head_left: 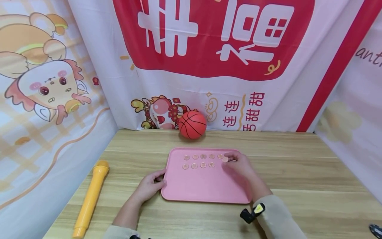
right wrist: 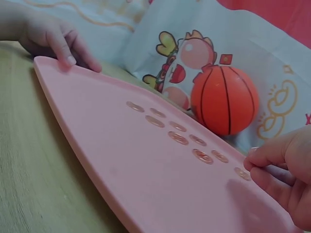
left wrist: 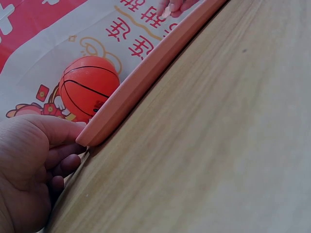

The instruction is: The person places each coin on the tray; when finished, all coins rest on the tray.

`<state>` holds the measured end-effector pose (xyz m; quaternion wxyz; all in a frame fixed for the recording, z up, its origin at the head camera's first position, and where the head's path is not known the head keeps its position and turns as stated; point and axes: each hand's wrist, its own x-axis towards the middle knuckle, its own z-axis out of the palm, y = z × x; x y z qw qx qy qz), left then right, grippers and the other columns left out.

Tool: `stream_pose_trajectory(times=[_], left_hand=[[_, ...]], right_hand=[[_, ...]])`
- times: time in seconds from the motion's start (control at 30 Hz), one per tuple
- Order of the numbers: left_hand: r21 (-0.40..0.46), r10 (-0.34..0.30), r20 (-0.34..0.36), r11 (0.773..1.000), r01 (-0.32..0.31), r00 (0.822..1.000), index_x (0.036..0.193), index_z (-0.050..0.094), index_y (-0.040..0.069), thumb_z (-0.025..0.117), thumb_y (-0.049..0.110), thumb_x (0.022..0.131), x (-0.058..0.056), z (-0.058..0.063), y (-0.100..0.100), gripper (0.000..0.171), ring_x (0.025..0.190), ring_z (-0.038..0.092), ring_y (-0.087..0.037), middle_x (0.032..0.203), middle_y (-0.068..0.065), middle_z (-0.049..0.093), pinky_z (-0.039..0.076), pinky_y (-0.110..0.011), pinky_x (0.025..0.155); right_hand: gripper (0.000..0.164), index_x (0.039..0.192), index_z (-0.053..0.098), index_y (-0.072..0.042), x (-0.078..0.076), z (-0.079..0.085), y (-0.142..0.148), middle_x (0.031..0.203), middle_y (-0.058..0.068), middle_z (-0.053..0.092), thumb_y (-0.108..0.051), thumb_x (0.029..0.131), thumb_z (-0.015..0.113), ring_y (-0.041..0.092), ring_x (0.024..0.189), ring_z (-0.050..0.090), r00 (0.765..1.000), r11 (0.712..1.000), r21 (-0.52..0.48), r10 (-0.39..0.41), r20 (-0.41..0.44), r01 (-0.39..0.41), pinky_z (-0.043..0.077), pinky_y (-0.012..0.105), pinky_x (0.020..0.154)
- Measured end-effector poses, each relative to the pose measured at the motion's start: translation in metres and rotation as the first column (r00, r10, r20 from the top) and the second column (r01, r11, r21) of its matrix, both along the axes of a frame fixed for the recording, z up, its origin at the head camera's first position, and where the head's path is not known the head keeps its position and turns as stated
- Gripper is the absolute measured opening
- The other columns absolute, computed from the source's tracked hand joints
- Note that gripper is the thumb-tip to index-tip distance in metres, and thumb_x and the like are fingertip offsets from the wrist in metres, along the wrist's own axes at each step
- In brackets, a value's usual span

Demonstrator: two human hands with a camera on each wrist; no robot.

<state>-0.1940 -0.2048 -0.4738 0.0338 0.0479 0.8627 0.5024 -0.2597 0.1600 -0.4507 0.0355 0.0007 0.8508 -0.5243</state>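
Observation:
A pink tray [head_left: 206, 191] lies on the wooden table, with several copper-coloured coins [head_left: 203, 165] set out flat in two rows toward its back. My left hand [head_left: 150, 186] grips the tray's left rim; the left wrist view shows the thumb at the corner and the other fingers [left wrist: 68, 165] curled below it. Over the right end of the rows, my right hand [head_left: 240, 164] pinches a single coin [head_left: 225, 159] between thumb and fingertips. That coin is mostly hidden by the fingers in the right wrist view, where the laid coins [right wrist: 178, 138] show clearly.
Behind the tray a small red-orange basketball [head_left: 192, 124] sits near the printed cloth backdrop [head_left: 215, 73]. A yellow toy microphone [head_left: 91, 199] lies at the table's left. Part of a dark object [head_left: 376, 230] shows at the lower right edge. Cloth walls stand on both sides.

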Motion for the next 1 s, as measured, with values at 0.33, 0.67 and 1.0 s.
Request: stream_pose_trajectory(times=[0.33,0.67,1.0], left_hand=[[0.003,-0.006,-0.002,1.000,0.006,1.000,0.135,0.055,-0.002,0.067,0.008,0.089,0.000,0.001,0.000,0.049,0.097,0.055,-0.015,0.113,-0.012,0.067,0.046,-0.022,0.084],[-0.004,-0.015,-0.012,1.000,0.015,1.000,0.136,0.055,-0.002,0.067,0.009,0.089,0.000,-0.001,-0.001,0.050,0.098,0.056,-0.016,0.113,-0.012,0.067,0.046,-0.023,0.086],[-0.003,-0.010,-0.018,1.000,0.010,1.000,0.135,0.055,-0.003,0.068,0.008,0.088,-0.001,0.000,0.000,0.050,0.098,0.056,-0.016,0.112,-0.013,0.067,0.046,-0.024,0.086]], right_hand=[[0.036,0.114,0.065,0.008,-0.006,-0.018,-0.016,0.089,0.011,0.067,0.004,0.079,0.073,0.010,0.074,0.059,0.998,0.996,-0.080,-0.030,0.048,0.034,0.056,0.024,0.066],[0.026,0.103,0.071,0.003,-0.003,-0.013,-0.019,0.085,0.009,0.066,-0.005,0.079,0.076,0.014,0.077,0.056,1.000,0.993,0.119,-0.027,0.012,0.025,0.049,0.024,0.069],[0.027,0.104,0.071,0.002,-0.004,-0.011,-0.021,0.096,0.012,0.069,-0.009,0.080,0.076,0.019,0.087,0.058,0.999,0.979,0.202,-0.030,0.023,0.025,0.052,0.036,0.083]])
